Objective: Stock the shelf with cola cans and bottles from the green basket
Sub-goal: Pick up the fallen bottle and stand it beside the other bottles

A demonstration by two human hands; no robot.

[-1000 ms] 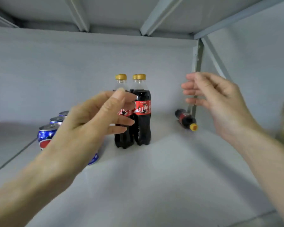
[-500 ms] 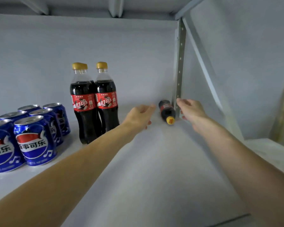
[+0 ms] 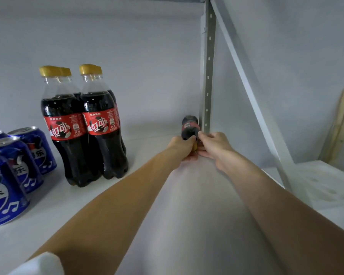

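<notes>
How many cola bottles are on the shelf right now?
5. Four stand upright in a two-by-two cluster at left, the back pair mostly hidden. One fallen bottle lies by the rear post, both hands at its neck end.

A pale grey back wall (image 3: pixel 147 46) is seen behind a white shelf board (image 3: pixel 187 205). At the right rear corner a grey metal upright (image 3: pixel 208 56) pierced with a row of holes is fixed, and from its top a slanted brace (image 3: pixel 252 92) is run down to the right. Beyond the brace, wooden slats (image 3: pixel 340 124) are leaned against the side wall (image 3: pixel 296 46) over a lower white surface (image 3: pixel 326 185). The light is soft and even.
</notes>
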